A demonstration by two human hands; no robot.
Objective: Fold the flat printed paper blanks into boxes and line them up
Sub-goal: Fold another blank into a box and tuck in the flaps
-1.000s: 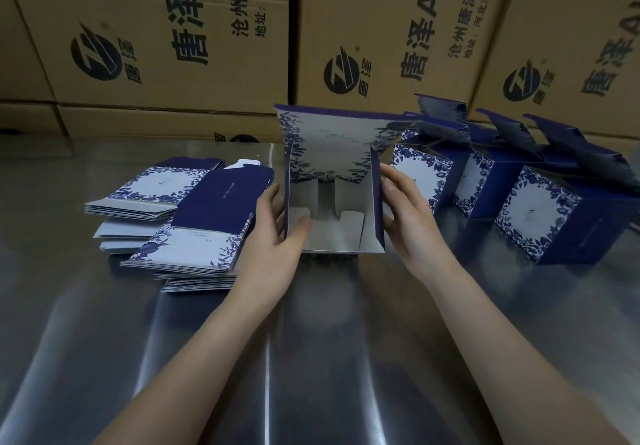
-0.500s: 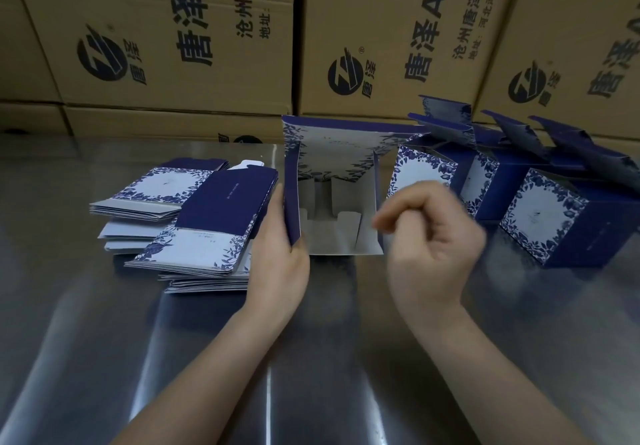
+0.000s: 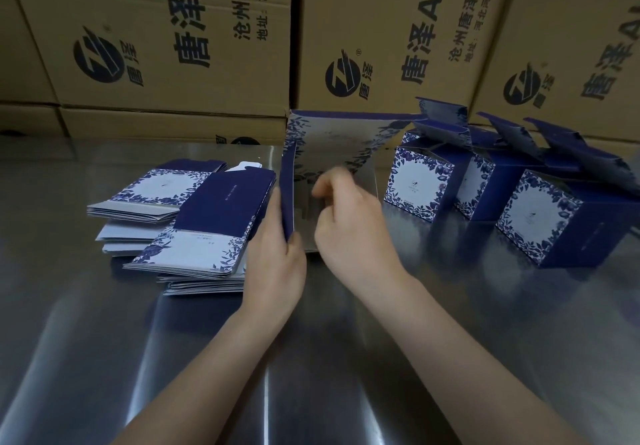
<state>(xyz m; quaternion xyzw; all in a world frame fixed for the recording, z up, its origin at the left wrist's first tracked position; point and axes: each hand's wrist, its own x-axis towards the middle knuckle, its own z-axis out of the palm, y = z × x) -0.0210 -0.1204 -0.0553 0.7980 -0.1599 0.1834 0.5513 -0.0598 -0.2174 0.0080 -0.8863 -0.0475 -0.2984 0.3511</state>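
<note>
While the left hand (image 3: 277, 264) is pinching the box (image 3: 332, 139) wall steady, the right hand (image 3: 349, 226), fingers curled, grasp unclear, is likely pressing squarely inside.

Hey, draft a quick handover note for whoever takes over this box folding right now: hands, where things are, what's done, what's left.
Left hand grips the left wall of the half-formed box, which stands upright on the metal table.
Right hand reaches into that box with fingers curled; it is blurred, so its hold is unclear.
Flat blanks lie stacked left of the box.
Done: folded boxes stand in a row to the right, lids open.
Left: finish this box, add it to the row, then fold the stacked blanks.
</note>
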